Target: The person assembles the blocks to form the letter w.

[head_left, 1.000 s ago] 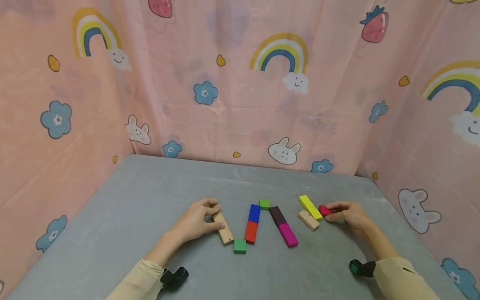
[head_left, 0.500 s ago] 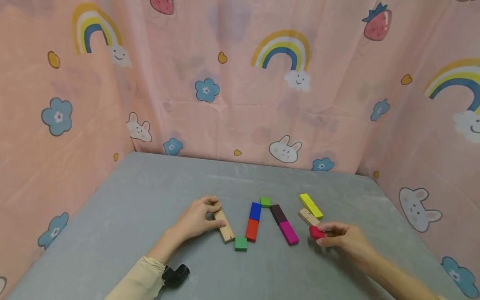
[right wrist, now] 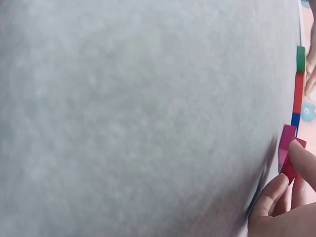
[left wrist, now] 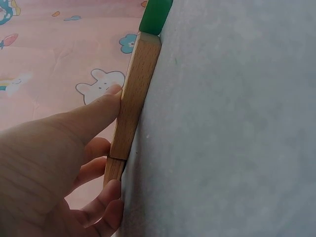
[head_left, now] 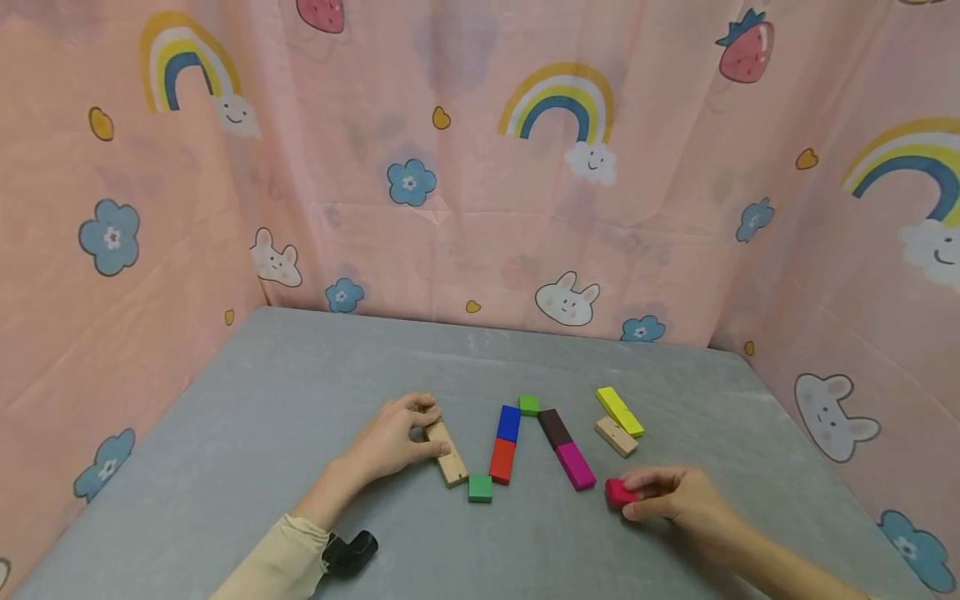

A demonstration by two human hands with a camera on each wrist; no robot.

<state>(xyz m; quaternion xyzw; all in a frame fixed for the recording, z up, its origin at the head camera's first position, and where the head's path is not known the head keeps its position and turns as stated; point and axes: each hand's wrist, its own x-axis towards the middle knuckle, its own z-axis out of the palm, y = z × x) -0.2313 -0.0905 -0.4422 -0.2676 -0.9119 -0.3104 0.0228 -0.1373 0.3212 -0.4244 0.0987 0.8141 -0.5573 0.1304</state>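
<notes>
My left hand (head_left: 397, 433) holds two plain wooden blocks (left wrist: 134, 94) lined up end to end, its thumb along the nearer one and its fingers at the farther one. A green block (head_left: 480, 488) touches their near end. From there red (head_left: 502, 461) and blue (head_left: 508, 423) blocks run away to another green block (head_left: 528, 406). A dark brown block (head_left: 555, 428) and a magenta block (head_left: 575, 466) slant back toward me. Just right of the magenta end, my right hand (head_left: 686, 504) pinches a small red block (head_left: 618, 493) between thumb and fingers.
A yellow block (head_left: 620, 412) and a short plain wooden block (head_left: 617, 437) lie side by side at the right. Everything sits on a grey tabletop (head_left: 337, 358). A pink patterned curtain (head_left: 480, 233) hangs behind it and on both sides.
My right hand has carried the red block from beside the yellow block toward me and leftward, close to the magenta block. The left hand has stayed on the wooden blocks.
</notes>
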